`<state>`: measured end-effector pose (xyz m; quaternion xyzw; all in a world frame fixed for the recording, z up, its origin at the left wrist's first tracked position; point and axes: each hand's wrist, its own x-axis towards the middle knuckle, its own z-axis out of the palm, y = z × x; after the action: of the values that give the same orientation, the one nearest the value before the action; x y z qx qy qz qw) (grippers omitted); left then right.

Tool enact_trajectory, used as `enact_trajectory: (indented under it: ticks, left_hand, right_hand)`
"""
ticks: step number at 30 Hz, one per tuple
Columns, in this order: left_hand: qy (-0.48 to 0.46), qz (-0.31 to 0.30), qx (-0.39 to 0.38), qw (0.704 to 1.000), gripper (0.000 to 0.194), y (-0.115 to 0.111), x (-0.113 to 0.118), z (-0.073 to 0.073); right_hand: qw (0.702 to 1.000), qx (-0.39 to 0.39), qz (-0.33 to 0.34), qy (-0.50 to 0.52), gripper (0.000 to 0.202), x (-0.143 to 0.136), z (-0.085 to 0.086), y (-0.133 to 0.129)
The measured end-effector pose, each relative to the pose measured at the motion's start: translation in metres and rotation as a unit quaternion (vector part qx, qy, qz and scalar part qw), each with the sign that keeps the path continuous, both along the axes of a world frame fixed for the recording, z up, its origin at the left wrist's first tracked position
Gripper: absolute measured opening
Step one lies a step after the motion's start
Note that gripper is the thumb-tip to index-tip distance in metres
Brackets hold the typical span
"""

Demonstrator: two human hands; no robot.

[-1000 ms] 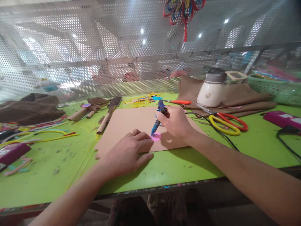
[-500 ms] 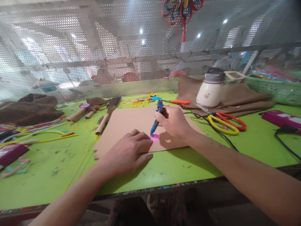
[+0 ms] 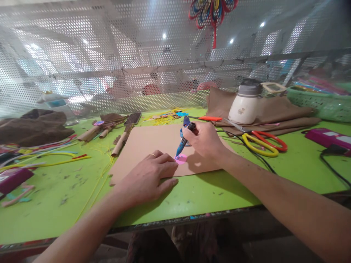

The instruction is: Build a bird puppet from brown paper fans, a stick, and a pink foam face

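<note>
The right hand (image 3: 207,140) is closing its thumb and fingers around a blue-and-black marker (image 3: 179,149), which is slanting down to the left with its tip meeting a pink disc (image 3: 182,160). The disc is lying on a tan sheet (image 3: 145,140), close to the sheet's near edge, on the green table (image 3: 197,197). The left hand (image 3: 153,174) is lying palm down, unclenched and grasping nothing; its fingertips are reaching the left edge of the disc and covering part of it.

The marks beside the tip are showing too small to make out. The right hand and marker are partly hiding a small blue object (image 3: 186,119) behind them; its shape is remaining unclear. The frame is cutting off both forearms, a red-looped ornament (image 3: 213,14) above and a purple box (image 3: 13,180) at left.
</note>
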<state>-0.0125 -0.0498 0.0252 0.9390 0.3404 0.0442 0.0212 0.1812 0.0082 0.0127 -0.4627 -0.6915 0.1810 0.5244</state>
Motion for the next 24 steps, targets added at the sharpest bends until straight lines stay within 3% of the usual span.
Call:
enact_trajectory:
  ticks: [17, 24]
  left_hand:
    - [0.001, 0.003, -0.003, 1.000, 0.023, 0.0024, 0.0002, -0.0011]
    - [-0.003, 0.002, -0.001, 1.000, 0.023, 0.0026, -0.0014, -0.0027]
  right_hand:
    - [0.998, 0.007, 0.041, -0.052, 0.029, 0.0007, 0.0061, -0.0051]
    - [0.998, -0.009, 0.028, -0.049, 0.029, 0.0016, 0.0073, -0.0054]
